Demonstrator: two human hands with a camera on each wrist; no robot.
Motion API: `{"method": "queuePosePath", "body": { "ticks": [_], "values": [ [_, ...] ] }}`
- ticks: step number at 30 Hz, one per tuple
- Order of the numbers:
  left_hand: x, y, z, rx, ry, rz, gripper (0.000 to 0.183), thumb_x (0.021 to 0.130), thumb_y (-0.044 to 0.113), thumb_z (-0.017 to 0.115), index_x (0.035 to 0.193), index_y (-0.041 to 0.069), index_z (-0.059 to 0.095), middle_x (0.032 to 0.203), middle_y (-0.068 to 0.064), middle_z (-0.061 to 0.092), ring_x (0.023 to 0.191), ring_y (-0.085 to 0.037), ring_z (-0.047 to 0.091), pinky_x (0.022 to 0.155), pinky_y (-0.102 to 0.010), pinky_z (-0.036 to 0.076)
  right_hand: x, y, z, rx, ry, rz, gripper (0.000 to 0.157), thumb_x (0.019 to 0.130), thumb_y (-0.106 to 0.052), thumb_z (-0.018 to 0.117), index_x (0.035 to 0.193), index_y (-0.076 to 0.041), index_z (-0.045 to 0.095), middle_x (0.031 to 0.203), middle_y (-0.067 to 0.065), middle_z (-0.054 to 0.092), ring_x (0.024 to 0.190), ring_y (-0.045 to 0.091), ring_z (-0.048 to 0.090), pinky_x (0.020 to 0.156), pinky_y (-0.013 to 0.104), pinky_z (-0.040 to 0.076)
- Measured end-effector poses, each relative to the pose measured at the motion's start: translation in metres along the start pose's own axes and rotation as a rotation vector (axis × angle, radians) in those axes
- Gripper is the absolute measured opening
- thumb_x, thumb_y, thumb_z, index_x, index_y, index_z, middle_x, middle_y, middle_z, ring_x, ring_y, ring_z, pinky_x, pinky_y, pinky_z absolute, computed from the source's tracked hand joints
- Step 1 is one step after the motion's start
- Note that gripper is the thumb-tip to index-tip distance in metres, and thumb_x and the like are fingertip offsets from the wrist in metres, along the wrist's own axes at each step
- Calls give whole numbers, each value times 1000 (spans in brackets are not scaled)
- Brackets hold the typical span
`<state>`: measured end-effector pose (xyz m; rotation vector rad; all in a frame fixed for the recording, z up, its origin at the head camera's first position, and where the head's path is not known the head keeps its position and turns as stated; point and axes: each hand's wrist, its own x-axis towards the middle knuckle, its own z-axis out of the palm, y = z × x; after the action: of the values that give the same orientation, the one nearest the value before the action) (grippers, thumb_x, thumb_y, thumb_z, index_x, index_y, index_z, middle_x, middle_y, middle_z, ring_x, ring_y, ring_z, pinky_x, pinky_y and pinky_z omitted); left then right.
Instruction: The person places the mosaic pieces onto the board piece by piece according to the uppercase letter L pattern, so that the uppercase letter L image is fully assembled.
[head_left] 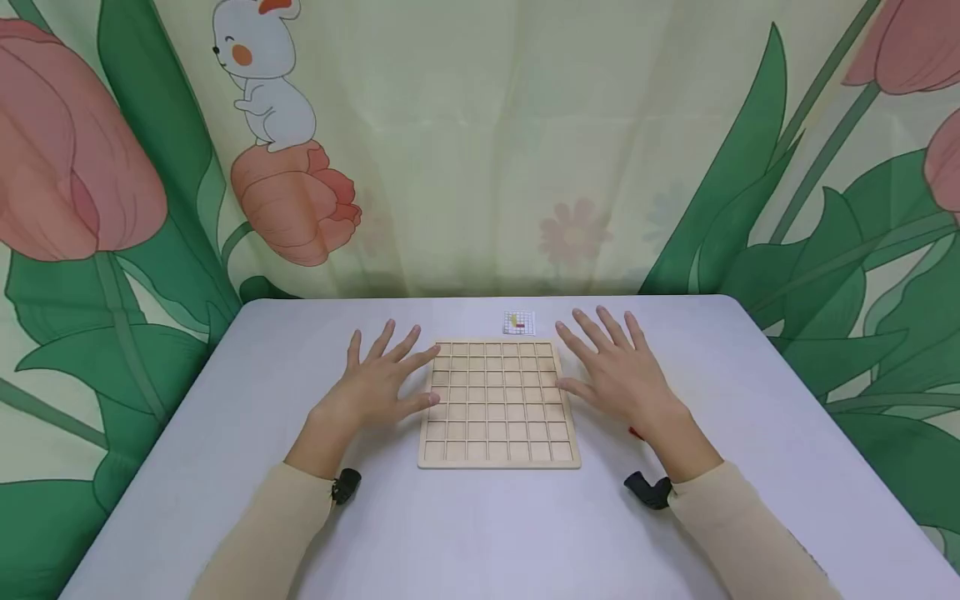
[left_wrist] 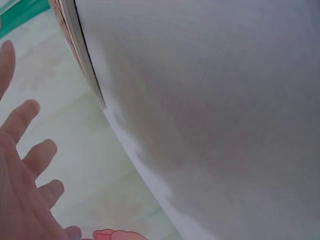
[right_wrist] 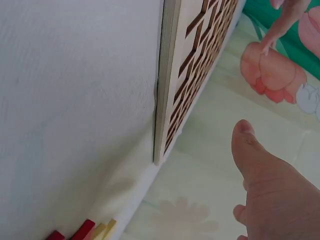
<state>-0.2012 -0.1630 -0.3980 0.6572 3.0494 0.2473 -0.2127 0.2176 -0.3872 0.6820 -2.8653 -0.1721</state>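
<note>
Evenly, a person in beige long sleeves (head_left: 262, 525) is holding two bare hands well apart, one on either side of a square pale wooden grid board (head_left: 497, 412). The left hand (head_left: 378, 390) is spreading its fingers toward the far side of the table, its thumb and index fingertip overlapping the board's left edge in the head view. The right hand (head_left: 621, 373) is fanning its fingers the same way, its thumb pointing inward at the opposite edge (whether either thumb is touching the wood, one cannot tell). Both palms are tilting inward.

The single board is lying flat near the middle of a white table (head_left: 480, 533), showing seven columns and seven rows of cells. One small white printed card (head_left: 519, 323), bearing a grid with coloured patches, is lying just beyond its far edge. Two red pieces (right_wrist: 82, 230) and two yellow pieces (right_wrist: 109, 230) are showing, partly cut off, in the right wrist view. Behind, one white cartoon rabbit (head_left: 273, 104) is sitting on a tulip on a pale green printed curtain (head_left: 480, 167).
</note>
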Motion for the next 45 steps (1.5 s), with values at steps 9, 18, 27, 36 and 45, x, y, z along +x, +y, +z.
{"method": "queuePosePath", "body": {
  "ticks": [9,18,27,36,45],
  "values": [
    [6,-8,8,-71,-151,-37,79,92,69,61,160,36,34,172,-6,16,158,-42,4,116,-78,1,-3,27,2,26,-63,26,82,98,-62,57,164,-23,26,169,13,25,156,43,13,124,66,5],
    [12,-17,9,-163,-257,-31,90,87,68,69,162,34,31,172,-10,13,157,-40,18,115,-75,20,-12,50,16,121,-121,25,77,100,-49,62,163,-21,28,166,18,30,152,47,22,120,70,13],
    [16,-20,13,-222,-293,-11,102,77,70,78,161,33,32,173,-9,11,158,-38,16,117,-73,22,-22,67,18,181,-154,87,75,99,-44,64,161,-17,32,161,22,36,147,52,26,116,72,20],
    [30,-11,6,-216,-321,-22,108,71,62,87,160,36,33,173,-5,8,155,-49,14,117,-75,15,-34,85,16,431,-233,158,83,96,-28,73,163,-14,26,159,24,39,141,51,33,109,74,35],
    [33,-13,11,-201,-379,-72,116,64,63,89,161,35,32,173,-5,8,153,-56,1,105,-88,-1,-47,82,16,558,-239,127,86,90,-11,79,161,-13,31,133,19,59,127,41,49,105,64,46]
  ]
}}
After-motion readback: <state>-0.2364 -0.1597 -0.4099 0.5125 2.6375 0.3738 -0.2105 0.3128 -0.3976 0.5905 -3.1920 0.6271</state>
